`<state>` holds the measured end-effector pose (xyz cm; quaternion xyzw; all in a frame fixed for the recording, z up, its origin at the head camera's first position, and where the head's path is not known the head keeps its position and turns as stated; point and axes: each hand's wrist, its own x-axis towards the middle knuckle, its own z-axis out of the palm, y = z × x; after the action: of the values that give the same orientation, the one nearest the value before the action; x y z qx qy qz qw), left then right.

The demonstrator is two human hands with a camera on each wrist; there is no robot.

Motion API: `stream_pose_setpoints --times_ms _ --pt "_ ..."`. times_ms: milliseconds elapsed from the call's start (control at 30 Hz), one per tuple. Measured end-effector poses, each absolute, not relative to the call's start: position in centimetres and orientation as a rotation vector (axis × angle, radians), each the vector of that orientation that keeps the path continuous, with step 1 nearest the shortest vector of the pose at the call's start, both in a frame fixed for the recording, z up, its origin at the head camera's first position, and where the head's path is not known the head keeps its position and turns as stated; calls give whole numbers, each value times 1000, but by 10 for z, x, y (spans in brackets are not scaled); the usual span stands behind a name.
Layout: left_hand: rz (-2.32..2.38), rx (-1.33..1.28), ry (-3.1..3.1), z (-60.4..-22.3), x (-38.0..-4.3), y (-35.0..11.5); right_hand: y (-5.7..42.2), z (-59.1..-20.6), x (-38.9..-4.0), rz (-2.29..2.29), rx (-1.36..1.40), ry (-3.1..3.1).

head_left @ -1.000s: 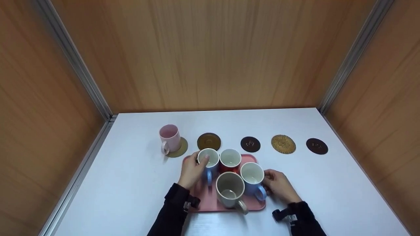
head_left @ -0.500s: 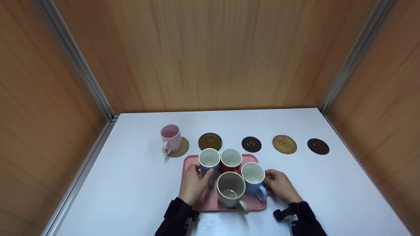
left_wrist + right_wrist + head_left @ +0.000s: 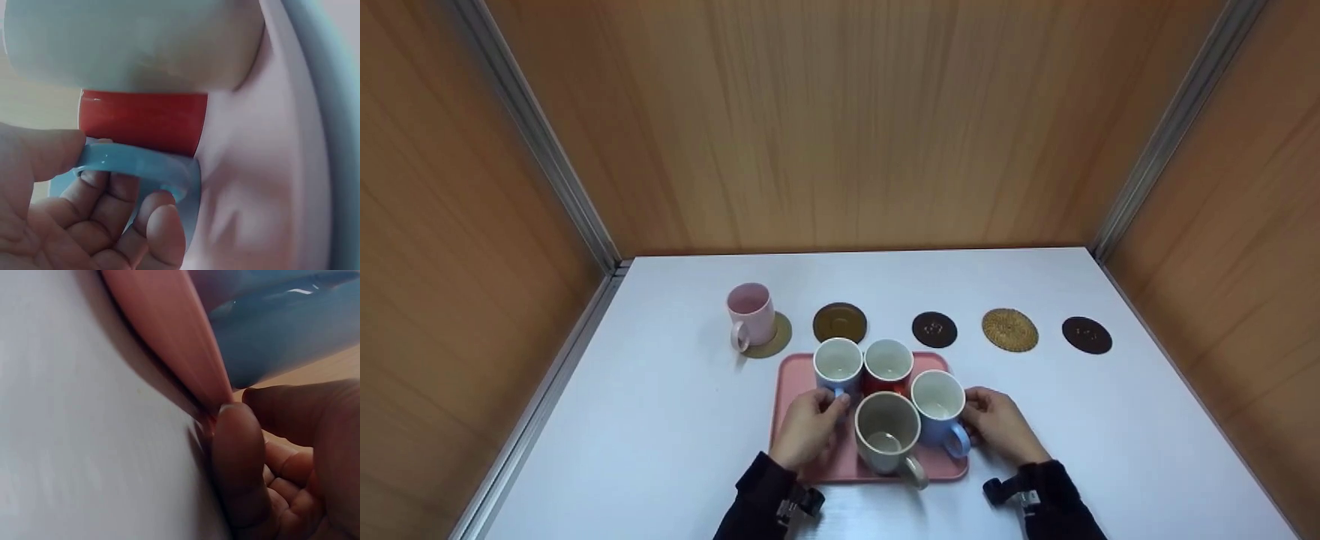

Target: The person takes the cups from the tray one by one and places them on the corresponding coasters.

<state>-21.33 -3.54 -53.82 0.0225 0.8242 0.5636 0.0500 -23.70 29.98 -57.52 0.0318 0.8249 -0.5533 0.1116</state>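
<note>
My left hand (image 3: 806, 431) pinches the handle (image 3: 129, 158) of a light blue mug (image 3: 838, 364) at the back left of a pink tray (image 3: 791, 379). In the left wrist view the thumb lies on the handle and fingers curl through it. The mug stands upright beside a red mug (image 3: 886, 385), white inside. In front are a grey-beige mug (image 3: 877, 457) and a second light blue mug (image 3: 936, 431). My right hand (image 3: 1001, 427) grips the tray's right rim (image 3: 191, 354) between thumb and fingers, close to that second blue mug.
A pink mug (image 3: 754, 319) stands partly on a tan coaster (image 3: 778, 339) at the left. To its right lie a brown coaster (image 3: 840, 322), a dark coaster (image 3: 934, 330), a woven coaster (image 3: 1009, 330) and another dark coaster (image 3: 1087, 335). Wooden panels (image 3: 840, 135) enclose the white table.
My left hand has slid from the back left blue mug's rim down and nearer to its handle, which it now pinches. The right hand has stayed at the tray rim; the mugs look unmoved.
</note>
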Motion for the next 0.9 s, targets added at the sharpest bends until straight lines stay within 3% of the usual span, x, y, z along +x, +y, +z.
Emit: stream_pose_setpoints --times_ms 467,900 --pt "2022 61 2217 -551 -210 -39 301 -579 -239 -1669 37 2399" --pt "1982 26 2317 -557 -214 -44 301 -577 -238 -1645 93 2399"
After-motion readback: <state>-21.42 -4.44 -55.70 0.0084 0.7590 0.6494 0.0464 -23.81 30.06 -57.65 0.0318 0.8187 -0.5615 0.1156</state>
